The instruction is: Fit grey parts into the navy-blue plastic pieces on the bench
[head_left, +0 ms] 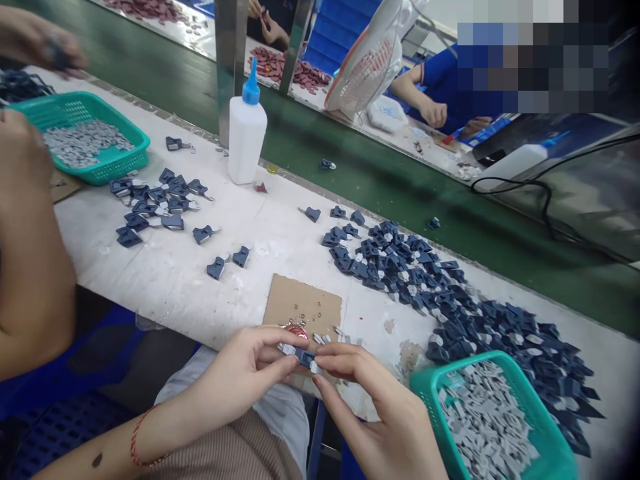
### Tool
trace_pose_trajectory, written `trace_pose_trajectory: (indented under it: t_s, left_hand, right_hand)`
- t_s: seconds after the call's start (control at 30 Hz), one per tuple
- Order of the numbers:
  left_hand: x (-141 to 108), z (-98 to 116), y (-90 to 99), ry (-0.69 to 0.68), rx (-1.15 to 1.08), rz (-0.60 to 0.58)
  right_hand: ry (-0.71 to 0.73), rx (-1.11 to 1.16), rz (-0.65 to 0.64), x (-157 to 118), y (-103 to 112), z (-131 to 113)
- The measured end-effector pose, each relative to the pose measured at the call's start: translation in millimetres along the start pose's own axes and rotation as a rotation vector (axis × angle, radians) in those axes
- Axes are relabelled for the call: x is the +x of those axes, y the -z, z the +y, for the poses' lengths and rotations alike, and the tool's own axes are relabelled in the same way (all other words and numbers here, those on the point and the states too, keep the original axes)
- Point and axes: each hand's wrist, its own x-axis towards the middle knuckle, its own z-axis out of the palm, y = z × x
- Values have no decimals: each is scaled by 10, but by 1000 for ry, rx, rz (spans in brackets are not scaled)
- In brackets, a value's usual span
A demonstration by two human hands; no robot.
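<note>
- Two green baskets (pixel 120 165) (pixel 425 395), upper left and lower right
- Two white bottles (pixel 246 143) (pixel 517 167), upper centre and right
- One bracelet (pixel 135 437) on my wrist
- Dark blue pieces (pixel 173 222), more than I can count

The only view is the head camera's, worn by the person and looking forward and steeply down past the lap (pixel 230 440) at the left hand (pixel 245 363) and right hand (pixel 387 403). These sit close to the lens, low in the picture. It is rolled to one side, so the table (pixel 280 240) slants from upper left to lower right. Beyond it the view reaches over the green strip (pixel 350 193) to a person in blue (pixel 440 73) opposite, farther off and smaller. No second view shares the scene.
</note>
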Motion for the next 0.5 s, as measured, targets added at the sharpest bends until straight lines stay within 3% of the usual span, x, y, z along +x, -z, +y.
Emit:
trace_pose_trajectory:
  t_s: [0.27,0.5]
  left_hand:
    - [-35,24,-34,-97,197,56]
    - [-39,-37,-43,-247,327,80]
  right_hand:
    - [99,-107,-26,8,-53,54]
    - [34,-54,-62,41,-41,40]
